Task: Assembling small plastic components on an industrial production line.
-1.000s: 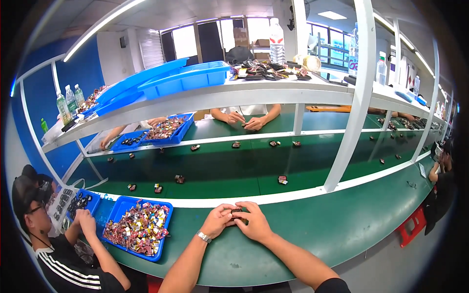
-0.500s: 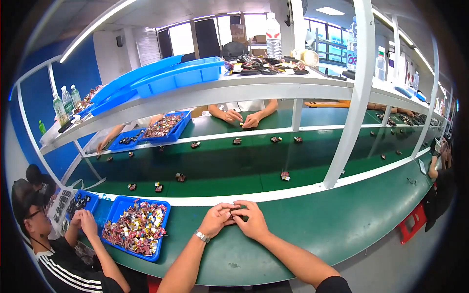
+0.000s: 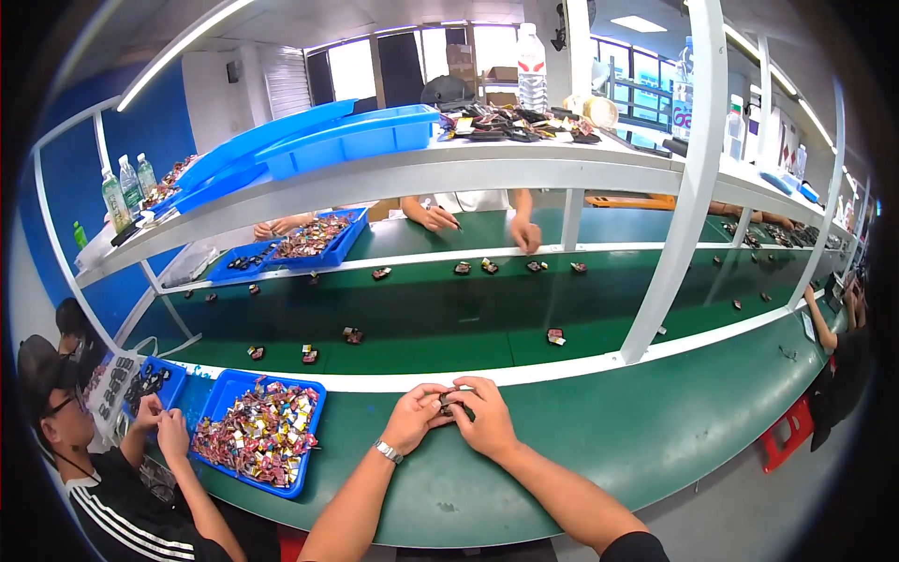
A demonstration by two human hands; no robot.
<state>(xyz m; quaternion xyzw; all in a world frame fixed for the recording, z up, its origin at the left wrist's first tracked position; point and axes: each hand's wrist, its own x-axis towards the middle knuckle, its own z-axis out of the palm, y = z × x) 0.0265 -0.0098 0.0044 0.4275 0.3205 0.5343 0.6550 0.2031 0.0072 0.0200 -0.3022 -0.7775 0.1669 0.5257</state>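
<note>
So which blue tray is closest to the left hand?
The tray heaped with colourful pieces on the near tabletop; the others sit farther from the left hand.

centre of near bench (image 3: 581, 450), i count: one left hand (image 3: 409, 423), one right hand (image 3: 487, 421), one small dark piece (image 3: 447, 403), one silver wristband (image 3: 389, 451); leftward, two blue trays (image 3: 227, 389).

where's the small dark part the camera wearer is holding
In the head view, the small dark part is just below centre, between the wearer's left hand and right hand, right of the blue tray of small pieces.
</note>
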